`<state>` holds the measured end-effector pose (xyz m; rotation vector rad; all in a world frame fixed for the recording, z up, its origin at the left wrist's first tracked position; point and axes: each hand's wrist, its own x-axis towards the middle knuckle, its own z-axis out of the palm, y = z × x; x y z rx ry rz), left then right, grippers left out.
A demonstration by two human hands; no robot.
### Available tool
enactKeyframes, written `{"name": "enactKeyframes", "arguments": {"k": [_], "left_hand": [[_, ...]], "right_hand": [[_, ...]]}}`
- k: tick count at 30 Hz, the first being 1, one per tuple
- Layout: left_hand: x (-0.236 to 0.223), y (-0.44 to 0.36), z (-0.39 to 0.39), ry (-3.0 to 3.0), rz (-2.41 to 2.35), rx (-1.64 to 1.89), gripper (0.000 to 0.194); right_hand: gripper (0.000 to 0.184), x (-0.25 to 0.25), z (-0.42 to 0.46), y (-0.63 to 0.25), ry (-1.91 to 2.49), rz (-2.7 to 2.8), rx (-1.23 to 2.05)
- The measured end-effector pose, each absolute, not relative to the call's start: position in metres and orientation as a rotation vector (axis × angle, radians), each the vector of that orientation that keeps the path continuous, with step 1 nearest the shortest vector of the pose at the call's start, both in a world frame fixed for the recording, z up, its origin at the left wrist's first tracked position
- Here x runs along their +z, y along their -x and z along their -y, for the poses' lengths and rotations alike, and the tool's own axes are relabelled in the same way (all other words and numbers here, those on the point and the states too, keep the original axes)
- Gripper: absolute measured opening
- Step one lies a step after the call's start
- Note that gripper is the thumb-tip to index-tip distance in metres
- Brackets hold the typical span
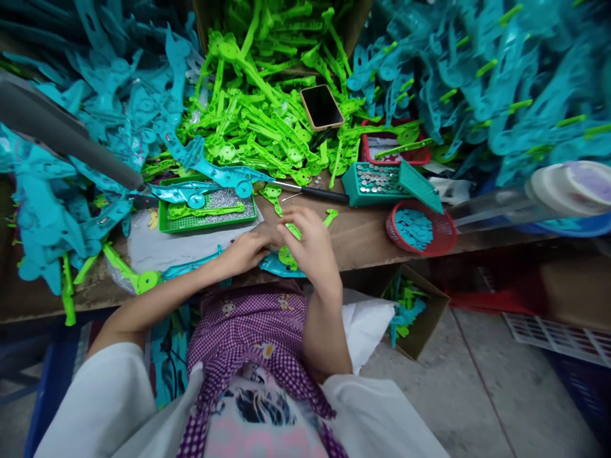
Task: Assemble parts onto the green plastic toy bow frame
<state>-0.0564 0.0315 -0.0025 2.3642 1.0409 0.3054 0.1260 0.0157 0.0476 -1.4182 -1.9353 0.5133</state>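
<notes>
My left hand (244, 252) and my right hand (310, 245) meet at the front edge of the brown table (358, 235). Together they hold a teal plastic part (274, 267) with a green plastic piece (287, 256) laid on it. My right hand's fingers press down on the green piece; its far end (330, 218) sticks out past my fingers. My left hand grips the teal part's left end. A small loose green piece (273, 194) and a thin metal pin (291, 197) lie just beyond my hands.
A green tray (210, 210) of small metal bits sits left; a teal tray (377, 181) of round metal discs and a red basket (420, 229) of teal pieces sit right. Piles of green and teal parts fill the back, with a phone (322, 107). A cardboard box (415, 312) stands below.
</notes>
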Motion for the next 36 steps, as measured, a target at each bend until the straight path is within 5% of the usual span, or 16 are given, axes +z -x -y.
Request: {"name": "enactKeyframes", "arguments": {"k": [8,25,36], "left_hand": [[0.004,0.061,-0.044,-2.309,-0.991,0.256,0.015],[0.005,0.077,-0.065,-2.396,-0.715,0.058,0.013],[0.018,0.051,-0.057,-2.53,-0.964,-0.132,0.015]], "right_hand": [[0.023,-0.031,0.026,-0.121,1.506,2.065,0.486],[0.021,-0.026,0.024,-0.124,1.466,2.198,0.467],[0.019,-0.02,0.02,-0.12,1.525,2.315,0.461]]}}
